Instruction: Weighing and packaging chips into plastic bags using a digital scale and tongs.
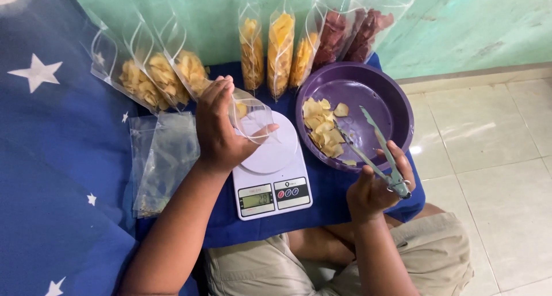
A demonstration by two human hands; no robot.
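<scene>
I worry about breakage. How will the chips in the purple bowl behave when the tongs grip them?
The chips look thin and curled, so probably brittle and light. The metal tongs may crush or drop them if squeezed hard.

The scene is evenly and fairly brightly lit by soft daylight that seems to come from the right. The glossy pale floor tiles [494, 140] carry a broad white sheen, and a small bright glint sits on the rim of the round purple plastic bowl [402, 109]. The clear plastic pouches of chips [167, 71] catch thin white highlights along their edges. Shadows are weak and soft, darkest under the blue cloth-covered table [333, 186]. Focus is sharp in the middle; the corners look slightly softer and stretched, and the white digital kitchen scale [273, 175] shows mild glare.
</scene>
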